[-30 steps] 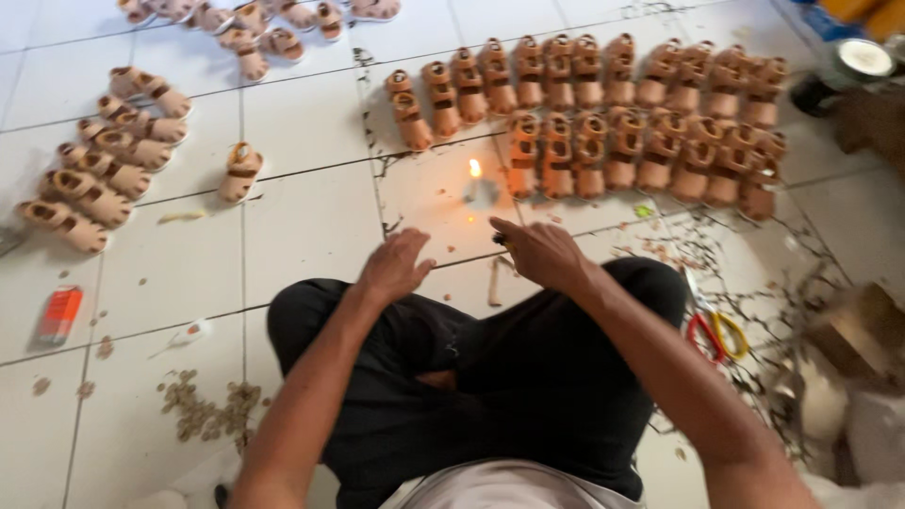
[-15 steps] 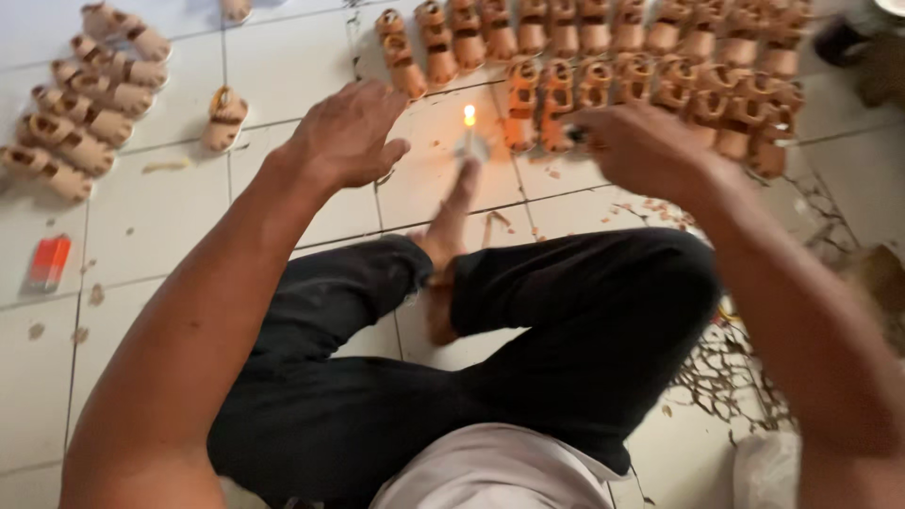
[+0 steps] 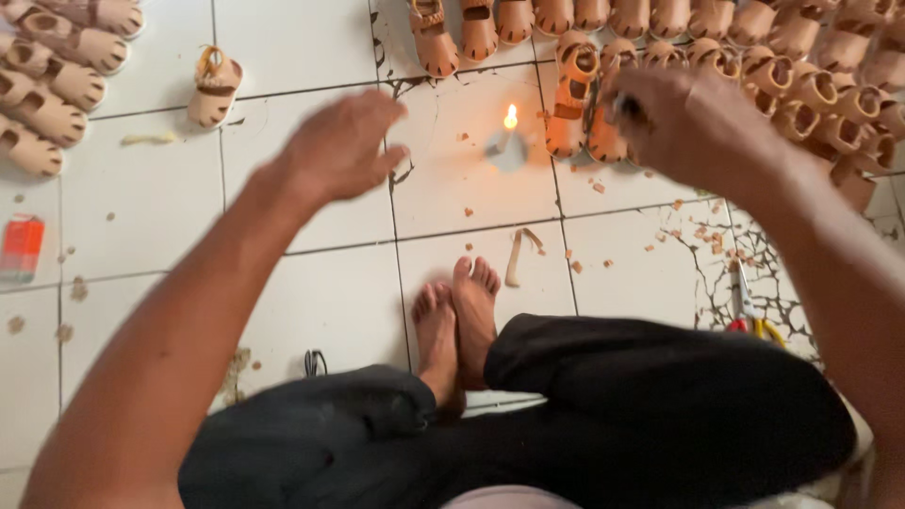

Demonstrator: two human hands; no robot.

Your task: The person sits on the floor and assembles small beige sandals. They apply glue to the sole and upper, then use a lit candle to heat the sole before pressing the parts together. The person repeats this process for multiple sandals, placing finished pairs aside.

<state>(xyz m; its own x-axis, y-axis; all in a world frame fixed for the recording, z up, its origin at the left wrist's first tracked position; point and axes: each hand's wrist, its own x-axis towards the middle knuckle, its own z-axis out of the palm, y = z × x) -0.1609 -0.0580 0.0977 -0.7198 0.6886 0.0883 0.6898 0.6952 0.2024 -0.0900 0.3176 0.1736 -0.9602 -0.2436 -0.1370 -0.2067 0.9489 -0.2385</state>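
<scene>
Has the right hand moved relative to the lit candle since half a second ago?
Cannot tell much: the right hand stays just right of the small lit candle on the white tiled floor, over the tan sandals; mostly the camera shifted.

One lit candle (image 3: pixel 510 121), one pair of scissors (image 3: pixel 745 300), one orange lighter (image 3: pixel 21 248), one lone sandal (image 3: pixel 214 88). Five sandals on the left (image 3: pixel 57 80); roughly twenty, partly hidden, in the top rows (image 3: pixel 660 19).
</scene>
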